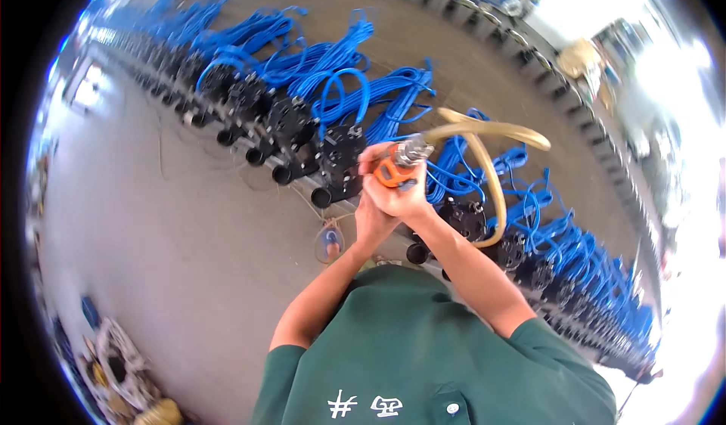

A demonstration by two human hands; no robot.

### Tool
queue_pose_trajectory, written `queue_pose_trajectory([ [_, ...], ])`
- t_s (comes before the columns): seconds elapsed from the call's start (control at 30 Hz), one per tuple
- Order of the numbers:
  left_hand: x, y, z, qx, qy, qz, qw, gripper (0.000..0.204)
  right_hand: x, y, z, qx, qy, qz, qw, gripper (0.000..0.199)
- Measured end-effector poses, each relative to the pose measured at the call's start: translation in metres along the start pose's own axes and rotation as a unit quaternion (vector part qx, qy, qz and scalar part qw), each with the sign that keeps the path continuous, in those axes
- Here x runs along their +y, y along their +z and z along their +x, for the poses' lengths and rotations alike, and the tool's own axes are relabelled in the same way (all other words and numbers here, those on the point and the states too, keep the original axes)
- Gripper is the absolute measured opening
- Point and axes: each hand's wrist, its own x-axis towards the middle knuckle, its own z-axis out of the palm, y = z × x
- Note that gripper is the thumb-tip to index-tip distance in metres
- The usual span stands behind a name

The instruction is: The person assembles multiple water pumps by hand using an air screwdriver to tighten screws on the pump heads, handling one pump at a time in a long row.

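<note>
One head-worn fisheye view, facing steeply down: dark-green cloth shirt (pixel 378 334) closest, bare right hand (pixel 405 197) near mid-view, smooth grey floor (pixel 204 251) farther below.

A broad grey floor (pixel 204 274) spreads out smooth on the left, and the far stretch of brown ground (pixel 423 32) looks duller and rougher to me. Over on the far right, hard white light (pixel 677 92) pours in, so strong I can't tell window from open doorway. Along that side runs a long line of metallic cylinders (pixel 488 28), with a tan heap of clutter (pixel 581 58) behind it. Near left, pale coils (pixel 117 353) lie piled by a yellowish bundle (pixel 160 412) on the floor.
</note>
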Motion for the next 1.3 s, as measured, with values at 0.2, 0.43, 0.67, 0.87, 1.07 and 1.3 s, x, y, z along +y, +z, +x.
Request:
queue_pose_trajectory([
  [0.2,0.011,-0.005,0.005,-0.065,-0.04,0.054,0.996,0.096,-0.042,-0.015,0.004,0.077,0.004,0.063,0.995,0.023],
  [0.43,0.016,-0.017,0.018,-0.042,0.016,-0.045,0.998,0.119,-0.054,-0.093,0.0,0.179,-0.036,-0.075,0.98,0.024],
  [0.67,0.001,-0.017,0.033,-0.121,-0.004,-0.106,0.987,0.123,-0.008,-0.094,0.0,0.168,-0.001,-0.103,0.98,0.021],
  [0.87,0.004,-0.021,0.031,-0.108,0.009,-0.136,0.985,0.12,-0.029,-0.081,0.012,0.198,0.006,-0.035,0.98,0.029],
  [1.07,-0.009,-0.021,0.038,-0.114,0.036,-0.17,0.978,0.112,-0.004,-0.056,0.054,0.183,0.035,0.035,0.982,0.028],
  [1.3,-0.019,-0.018,0.035,-0.088,0.038,-0.219,0.971,0.1,0.019,-0.045,0.052,0.122,0.045,0.016,0.991,0.025],
])
